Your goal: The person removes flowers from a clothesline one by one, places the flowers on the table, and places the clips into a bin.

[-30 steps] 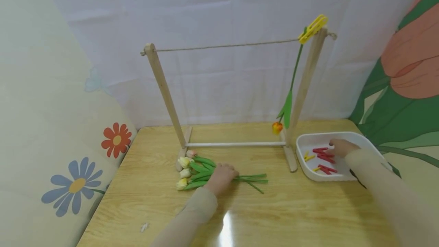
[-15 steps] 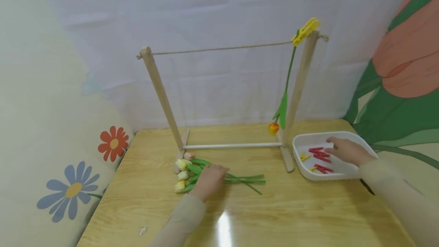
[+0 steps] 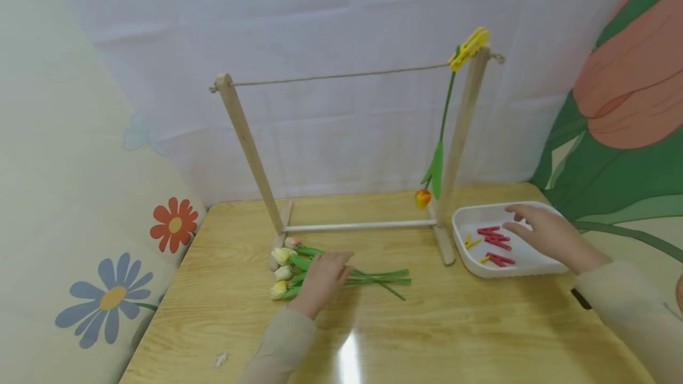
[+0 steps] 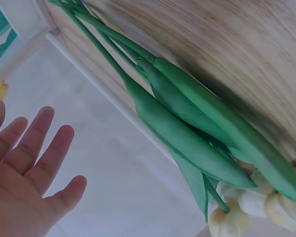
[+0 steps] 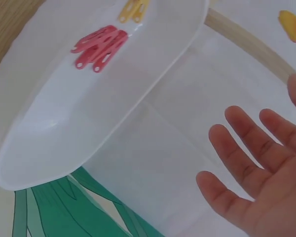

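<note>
My left hand [image 3: 323, 282] hovers over a bunch of artificial tulips [image 3: 283, 272] with cream and pink heads lying on the table. In the left wrist view the fingers [image 4: 34, 143] are spread and apart from the green leaves [image 4: 197, 118]. At the right, my right hand [image 3: 549, 234] hangs over a white tray [image 3: 525, 268], holding nothing, its fingers [image 5: 241, 158] loosely extended. Red clothespins [image 3: 497, 242] and yellow clothespins [image 3: 472, 242] lie in the tray. A yellow clothespin [image 3: 469, 49] pins an orange tulip [image 3: 423, 197] head down on the rope.
A wooden stand with a left post [image 3: 248, 147], a right post [image 3: 463, 135] and a white lower bar [image 3: 357, 226] spans the table's back. The rope [image 3: 341, 75] runs between the post tops. A small white scrap [image 3: 221, 360] lies at the front left.
My left hand has shifted left along the tulips and lifted off them. My right hand has drawn back to the right above the tray, its fingers opening. The view has shifted slightly.
</note>
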`<state>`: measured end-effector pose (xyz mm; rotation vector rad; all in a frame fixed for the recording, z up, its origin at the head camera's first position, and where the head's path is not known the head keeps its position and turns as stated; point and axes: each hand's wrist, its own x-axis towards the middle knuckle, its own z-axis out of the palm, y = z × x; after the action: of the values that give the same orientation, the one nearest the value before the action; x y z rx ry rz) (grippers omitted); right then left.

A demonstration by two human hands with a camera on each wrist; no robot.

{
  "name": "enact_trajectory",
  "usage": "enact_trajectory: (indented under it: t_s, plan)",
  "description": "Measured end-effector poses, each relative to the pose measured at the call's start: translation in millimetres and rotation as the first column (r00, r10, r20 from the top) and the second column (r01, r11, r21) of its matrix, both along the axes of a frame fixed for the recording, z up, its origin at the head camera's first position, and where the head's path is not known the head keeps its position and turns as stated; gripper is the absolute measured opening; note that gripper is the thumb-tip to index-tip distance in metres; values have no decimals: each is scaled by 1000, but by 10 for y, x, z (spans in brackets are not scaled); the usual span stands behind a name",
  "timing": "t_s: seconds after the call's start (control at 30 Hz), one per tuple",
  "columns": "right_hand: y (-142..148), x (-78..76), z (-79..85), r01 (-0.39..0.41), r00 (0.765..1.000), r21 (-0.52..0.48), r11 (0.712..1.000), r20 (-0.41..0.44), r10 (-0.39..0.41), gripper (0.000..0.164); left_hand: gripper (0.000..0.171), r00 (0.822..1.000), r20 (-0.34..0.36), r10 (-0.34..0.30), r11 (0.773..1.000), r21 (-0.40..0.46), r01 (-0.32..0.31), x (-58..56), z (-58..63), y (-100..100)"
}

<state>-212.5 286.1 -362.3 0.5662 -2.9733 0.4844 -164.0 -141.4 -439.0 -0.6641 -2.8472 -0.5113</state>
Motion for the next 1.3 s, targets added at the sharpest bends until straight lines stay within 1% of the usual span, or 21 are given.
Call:
enact_trajectory:
  t_s: [0.23,0.47,0.67,0.8,0.9,1.0,1.13,1.23,1.3]
  plan:
    - [-92,132,82,7,998,-96,995,-62,-13,36,32,999,38,10,1000,28,-11,21,45,21]
    - [-166,217,124,5,993,-126,992,-115,-20,32,32,999,44,5,997,77,-8,54,87,42]
    - [-203,253,131,-7,986,-156,988,-165,-19,30,33,998,62,10,996,90,-16,55,104,51]
    - [-228,280,146,-16,985,-197,980,-173,-18,30,33,997,71,6,994,110,-14,56,137,60]
    - [-254,301,174,-22,986,-232,972,-167,-17,32,33,998,64,-2,993,121,-6,54,150,66]
    - [-286,321,213,-22,987,-263,964,-159,-21,34,32,999,42,-16,992,126,11,44,151,76]
    - [-331,351,280,-5,992,-304,953,-122,-34,36,31,999,-4,-50,991,125,50,15,155,105]
    - [-357,367,332,6,993,-327,945,-109,-44,36,32,998,-9,-67,990,125,68,7,176,131]
    - [-369,374,365,0,991,-337,942,-124,-45,34,33,998,-1,-70,989,131,70,8,197,147]
